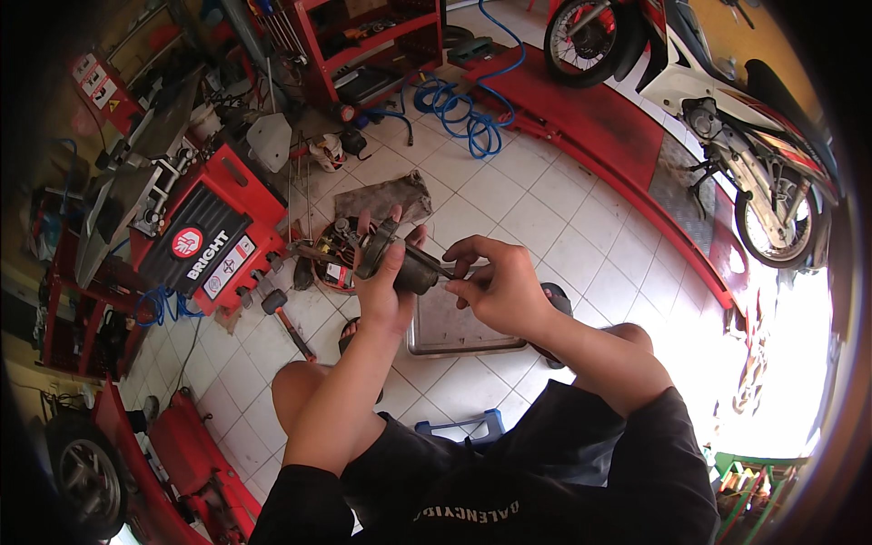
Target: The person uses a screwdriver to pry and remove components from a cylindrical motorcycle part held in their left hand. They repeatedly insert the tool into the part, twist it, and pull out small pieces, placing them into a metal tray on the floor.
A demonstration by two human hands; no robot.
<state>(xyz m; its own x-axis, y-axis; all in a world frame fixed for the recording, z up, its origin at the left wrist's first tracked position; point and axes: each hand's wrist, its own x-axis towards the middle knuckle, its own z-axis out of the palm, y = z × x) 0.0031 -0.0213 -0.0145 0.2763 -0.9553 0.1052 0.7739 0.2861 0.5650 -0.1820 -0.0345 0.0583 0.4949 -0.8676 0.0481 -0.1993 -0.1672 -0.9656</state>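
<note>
My left hand point(386, 291) is wrapped round a dark cylindrical metal part point(413, 271) that looks like a small motor, held tilted in front of my knees. At the part's right end, my right hand point(495, 282) pinches a thin dark rod point(445, 272) between thumb and fingers. The rod reaches toward the part; whether it goes inside cannot be made out. Below both hands lies a shallow metal tray point(468, 343) on the tiled floor, partly covered by my hands. A few small pieces seem to lie in it, too small to name.
A hammer point(289, 327) and a dirty grey rag point(386, 195) lie on the floor. A red machine point(218, 227) stands at left, a red tool cart point(372, 54) behind. Blue hose point(463, 118) coils beside a red lift platform point(599, 136) carrying a motorcycle point(727, 118). Beneath me is a blue stool point(463, 425).
</note>
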